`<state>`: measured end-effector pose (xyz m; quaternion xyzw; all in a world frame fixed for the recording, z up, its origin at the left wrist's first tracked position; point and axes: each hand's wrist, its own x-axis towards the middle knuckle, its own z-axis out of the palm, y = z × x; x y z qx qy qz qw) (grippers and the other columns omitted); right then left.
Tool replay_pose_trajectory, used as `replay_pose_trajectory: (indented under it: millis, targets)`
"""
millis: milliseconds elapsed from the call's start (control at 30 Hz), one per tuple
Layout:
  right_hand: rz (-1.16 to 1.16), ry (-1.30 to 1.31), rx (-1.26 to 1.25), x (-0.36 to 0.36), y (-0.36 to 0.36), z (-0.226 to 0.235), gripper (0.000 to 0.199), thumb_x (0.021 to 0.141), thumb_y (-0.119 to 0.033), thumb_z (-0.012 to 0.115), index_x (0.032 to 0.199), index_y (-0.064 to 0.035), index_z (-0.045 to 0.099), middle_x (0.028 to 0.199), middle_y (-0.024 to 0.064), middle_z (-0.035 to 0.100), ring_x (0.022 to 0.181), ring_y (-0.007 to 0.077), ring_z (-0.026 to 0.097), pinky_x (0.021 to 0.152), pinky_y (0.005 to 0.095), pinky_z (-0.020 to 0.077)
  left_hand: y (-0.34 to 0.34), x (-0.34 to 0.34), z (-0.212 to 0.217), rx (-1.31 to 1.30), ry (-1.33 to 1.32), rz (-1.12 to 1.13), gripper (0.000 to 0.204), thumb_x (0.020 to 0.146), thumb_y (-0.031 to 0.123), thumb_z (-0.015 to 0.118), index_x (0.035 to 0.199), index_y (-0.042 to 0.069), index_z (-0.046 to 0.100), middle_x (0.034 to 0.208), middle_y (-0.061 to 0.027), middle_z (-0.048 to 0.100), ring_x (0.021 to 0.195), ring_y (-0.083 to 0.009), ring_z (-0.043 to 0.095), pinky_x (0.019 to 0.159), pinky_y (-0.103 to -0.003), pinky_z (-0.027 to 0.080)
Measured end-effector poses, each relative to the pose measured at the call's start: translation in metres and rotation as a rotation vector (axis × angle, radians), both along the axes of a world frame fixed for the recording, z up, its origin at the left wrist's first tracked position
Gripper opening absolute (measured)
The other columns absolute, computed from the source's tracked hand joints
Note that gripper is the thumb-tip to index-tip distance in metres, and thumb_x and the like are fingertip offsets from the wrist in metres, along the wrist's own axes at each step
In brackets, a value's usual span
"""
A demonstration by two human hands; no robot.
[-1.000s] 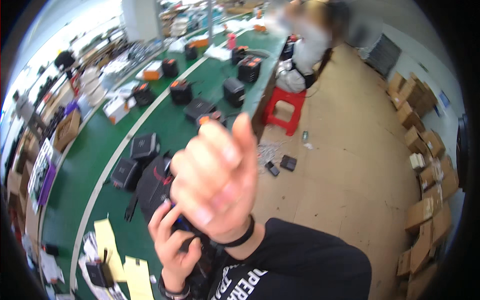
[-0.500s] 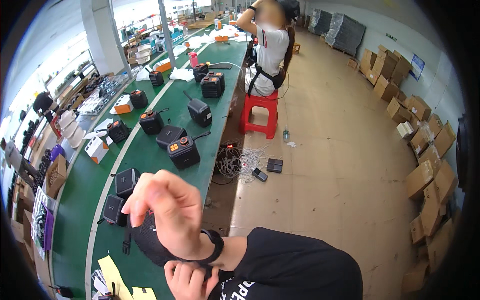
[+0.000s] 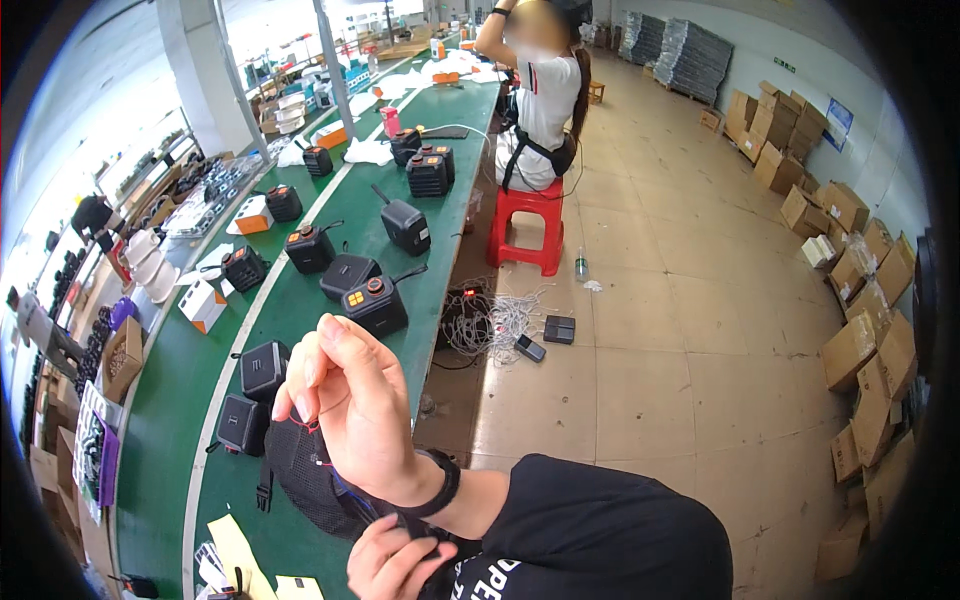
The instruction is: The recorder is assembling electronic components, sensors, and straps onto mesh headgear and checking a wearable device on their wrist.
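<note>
My right hand (image 3: pixel 350 410), with a black band on its wrist, is raised over the green bench (image 3: pixel 170 420). Its fingertips are pinched together on a thin red thread (image 3: pixel 318 452). The thread runs down to a black mesh pouch (image 3: pixel 300 480) lying on the bench below. Low in the view, my left hand (image 3: pixel 395 560) is curled against the near end of that pouch and grips it. Two small black square cases (image 3: pixel 262 368) lie just beyond the pouch.
Black boxy devices with orange knobs (image 3: pixel 375 300) stand along the long green bench. Another person sits on a red stool (image 3: pixel 525 225) farther down. Loose cables (image 3: pixel 495 320) lie on the floor. Cardboard boxes (image 3: pixel 860 350) line the right wall. Yellow paper slips (image 3: pixel 235 550) lie near me.
My right hand has dropped from in front of the camera and moved away, its fingers now pinched. The view has swung so more of the bench and the floor shows.
</note>
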<state>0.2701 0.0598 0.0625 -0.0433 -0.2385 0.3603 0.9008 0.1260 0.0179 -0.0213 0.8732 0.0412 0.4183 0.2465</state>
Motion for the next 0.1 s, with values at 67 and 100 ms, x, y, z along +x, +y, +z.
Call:
replay_pose_trajectory:
  millis: [67,100]
  targets:
    - [0.03,0.013,-0.016,0.0,-0.001,-0.0013,0.034,0.097,-0.021,0.037,0.068,-0.0051,0.046,0.058,0.0049,0.045,0.052,0.0126,0.046,0.055,0.0315,0.0492,-0.0028,-0.0087,0.0051,-0.057,0.0,0.09,0.03,0.057,0.023,0.084,0.075,0.007,0.066,0.067,-0.0041,0.061,0.064,-0.0181,0.061,0.075,-0.035,0.052]
    - [0.029,0.014,-0.023,-0.002,-0.0021,-0.0017,0.034,0.097,-0.021,0.038,0.068,-0.0053,0.046,0.058,0.005,0.045,0.052,0.0129,0.047,0.055,0.0317,0.0494,-0.0096,-0.0132,0.0093,-0.089,0.05,0.136,0.029,0.059,0.021,0.083,0.076,0.006,0.064,0.069,-0.0069,0.063,0.066,-0.0217,0.061,0.079,-0.038,0.05]
